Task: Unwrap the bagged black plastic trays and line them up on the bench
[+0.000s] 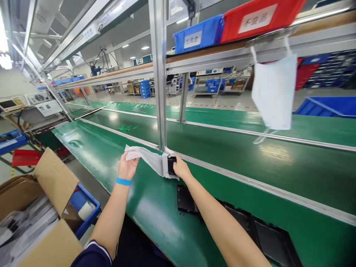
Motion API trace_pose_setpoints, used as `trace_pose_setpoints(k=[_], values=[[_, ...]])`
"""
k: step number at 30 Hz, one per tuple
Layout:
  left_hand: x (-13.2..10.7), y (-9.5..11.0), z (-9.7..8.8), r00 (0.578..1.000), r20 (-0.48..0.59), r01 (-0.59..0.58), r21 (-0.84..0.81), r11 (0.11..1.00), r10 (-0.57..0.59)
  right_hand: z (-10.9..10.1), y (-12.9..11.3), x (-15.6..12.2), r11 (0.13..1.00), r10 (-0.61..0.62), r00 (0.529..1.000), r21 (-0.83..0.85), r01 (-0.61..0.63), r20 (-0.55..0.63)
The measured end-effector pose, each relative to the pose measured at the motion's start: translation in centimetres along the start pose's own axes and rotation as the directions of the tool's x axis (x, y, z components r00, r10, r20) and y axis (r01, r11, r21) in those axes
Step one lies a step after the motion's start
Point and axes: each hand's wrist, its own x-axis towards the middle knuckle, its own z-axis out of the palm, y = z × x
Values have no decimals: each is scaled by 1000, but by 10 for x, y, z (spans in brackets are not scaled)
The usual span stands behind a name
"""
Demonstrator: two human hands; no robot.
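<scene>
A white foam wrapping sheet [150, 158] stretches between my hands above the green bench. My left hand [128, 167] is closed on its left end, palm turned up. My right hand [181, 167] grips a small black panel [170, 165] that lies against the sheet's right end, with white material around it. The panel's full shape is partly hidden by my fingers. Below my right forearm, several flat black panels [187, 199] lie in a row on the green bench, partly covered by the arm.
An open cardboard box [57, 181] with wrapped pieces stands at left, by a blue bin [96, 211]. A metal post [159, 74] rises just behind my hands. Green strips [129, 128] lie on the bench. A face mask [274, 92] hangs from the shelf holding blue [200, 33] and red bins [261, 18].
</scene>
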Motion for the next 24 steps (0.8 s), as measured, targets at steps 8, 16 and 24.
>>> trace_pose_setpoints(k=[8, 16, 24], values=[[-9, 4, -79, 753, -449, -261, 468, 845, 481, 34, -16, -34, 597, -389, 914, -724, 346, 116], [-48, -82, -33, 831, 546, -477, 797, 370, -104, 37, 2, -19, 827, -270, 958, -487, 281, 94], [-21, -98, -65, 833, 520, -446, 833, 327, -187, -37, 41, 5, 709, 111, 976, 674, -210, 188]])
